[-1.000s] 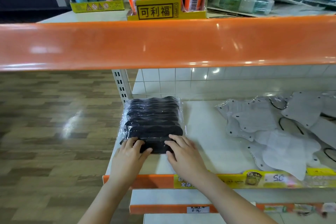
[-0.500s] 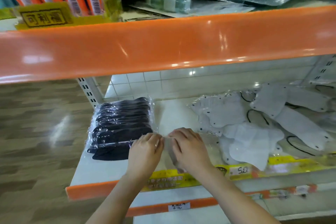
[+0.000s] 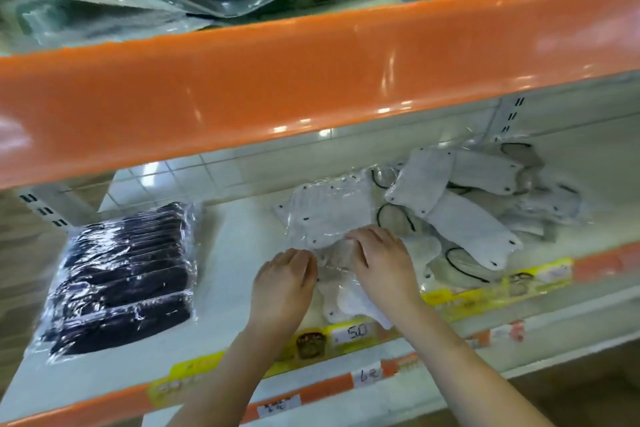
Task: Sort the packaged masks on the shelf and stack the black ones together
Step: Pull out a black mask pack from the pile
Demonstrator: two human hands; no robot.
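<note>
Nearest, the left hand (image 3: 284, 282) and right hand (image 3: 382, 262) lay side by side on a white mask packet (image 3: 349, 295) at the shelf (image 3: 239, 246) front, fingers curled onto its clear wrap (a firm grip cannot be told). The black masks (image 3: 121, 279) sat stacked at the left, well apart. Farther right lay the loose white pile (image 3: 460, 211). The sorting seemingly had reached the whites; next they need gathering and squaring.
</note>
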